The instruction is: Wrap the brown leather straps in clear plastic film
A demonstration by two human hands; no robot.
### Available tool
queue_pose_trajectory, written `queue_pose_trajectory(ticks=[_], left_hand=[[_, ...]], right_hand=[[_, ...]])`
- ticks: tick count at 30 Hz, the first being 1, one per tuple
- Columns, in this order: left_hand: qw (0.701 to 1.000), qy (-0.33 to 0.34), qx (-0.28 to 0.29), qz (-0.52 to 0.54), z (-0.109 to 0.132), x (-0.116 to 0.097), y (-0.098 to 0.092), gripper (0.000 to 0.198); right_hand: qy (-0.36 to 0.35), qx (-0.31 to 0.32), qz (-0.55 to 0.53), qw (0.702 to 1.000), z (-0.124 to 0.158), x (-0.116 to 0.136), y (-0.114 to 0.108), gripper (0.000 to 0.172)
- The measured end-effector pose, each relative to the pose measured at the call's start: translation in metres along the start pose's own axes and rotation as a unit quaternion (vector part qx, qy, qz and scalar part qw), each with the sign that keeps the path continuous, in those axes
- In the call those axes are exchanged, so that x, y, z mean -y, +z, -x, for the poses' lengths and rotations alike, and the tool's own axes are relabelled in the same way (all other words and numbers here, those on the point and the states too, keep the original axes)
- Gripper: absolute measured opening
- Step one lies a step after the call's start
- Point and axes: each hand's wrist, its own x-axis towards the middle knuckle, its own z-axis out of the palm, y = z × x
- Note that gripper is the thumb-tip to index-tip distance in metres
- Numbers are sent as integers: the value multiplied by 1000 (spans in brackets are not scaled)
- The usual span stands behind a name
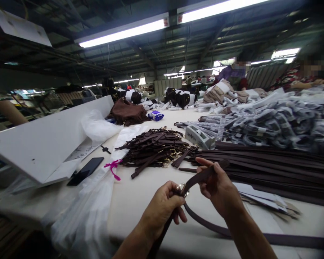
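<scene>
Between my two hands runs a dark brown leather strap (198, 177) with a shiny metal buckle (182, 189). My left hand (162, 203) is closed on the buckle end, thumb and fingers pinching just beside the metal. With thumb and fingertips, my right hand (218, 187) grips the strap's upper end, which bends up out of the buckle. The long part of the strap loops below my hands and trails right under my right forearm. Beyond my hands lies a heap of short brown straps (156, 144) with gold-coloured metal clips.
Long brown straps (272, 162) lie stacked at right, beside a grey tape dispenser (198, 136). Plastic-wrapped straps (280, 118) pile behind them. Leftward are a phone (88, 169), pink string (114, 168), plastic bags (83, 216) and a white board (51, 140). Co-workers (233, 72) are at the back right.
</scene>
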Motion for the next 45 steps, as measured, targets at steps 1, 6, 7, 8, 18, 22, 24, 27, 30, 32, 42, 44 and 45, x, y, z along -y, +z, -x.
queue_pose_trajectory(ticks=[1, 6, 7, 8, 18, 22, 24, 27, 30, 32, 42, 44, 45], left_hand=[[1000, -2, -4, 4, -1, 1, 1, 11], [999, 5, 15, -28, -9, 7, 5, 22], [999, 1, 22, -36, -10, 8, 5, 24], [999, -4, 26, -42, -12, 8, 5, 26], [997, -39, 9, -67, -15, 12, 2, 29], [994, -38, 2, -99, -16, 11, 4, 24], [993, -44, 3, -112, -17, 10, 5, 23], [991, -51, 7, -125, -19, 10, 5, 23], [986, -55, 14, -156, -20, 9, 5, 21], [980, -54, 20, -192, -21, 8, 4, 20], [924, 26, 75, -374, -44, -15, 1, 14], [904, 50, 101, -412, -49, -19, -2, 12], [894, 68, 110, -428, -52, -21, -3, 11]], right_hand=[[18, 8, -31, 999, 1, 1, -2, 37], [50, 26, -70, 996, 15, -10, -8, 31], [52, 35, -54, 997, 18, -13, -9, 29], [53, 42, -36, 997, 21, -17, -9, 28], [47, -60, -41, 996, 23, -20, -20, 25], [53, -58, -42, 996, 23, -20, -21, 22], [49, -61, -33, 996, 23, -21, -21, 23], [31, -68, -11, 997, 23, -21, -19, 26], [8, -79, 32, 996, 25, -21, -19, 29], [-20, -85, 97, 991, 28, -21, -18, 32], [-395, 110, 541, 734, 47, -13, -1, 39], [-324, 191, 513, 772, 39, 0, -4, 33], [-277, 239, 487, 793, 34, 6, -7, 28]])
